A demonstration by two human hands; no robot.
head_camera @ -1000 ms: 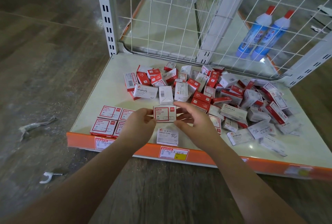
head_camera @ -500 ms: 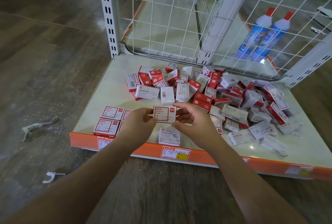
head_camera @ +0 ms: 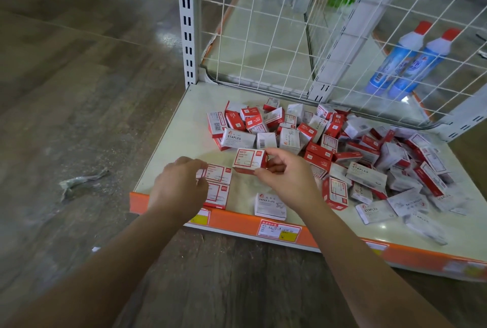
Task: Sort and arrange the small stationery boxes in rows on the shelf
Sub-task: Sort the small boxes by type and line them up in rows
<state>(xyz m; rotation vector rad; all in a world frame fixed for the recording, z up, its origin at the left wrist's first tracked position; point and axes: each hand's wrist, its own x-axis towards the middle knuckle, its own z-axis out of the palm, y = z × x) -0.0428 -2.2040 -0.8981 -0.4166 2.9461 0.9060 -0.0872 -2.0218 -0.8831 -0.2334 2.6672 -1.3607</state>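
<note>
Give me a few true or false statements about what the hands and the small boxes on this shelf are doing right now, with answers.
1. The right hand holds a small red and white cardboard box. True.
2. The left hand holds that same box. False: it is over the flat red and white boxes in rows at the shelf's front left.
3. A loose pile of boxes covers the cream shelf board on the right. True.
4. Two blue bottles with red caps stand among the boxes. False: they are behind the white wire grid.
</note>
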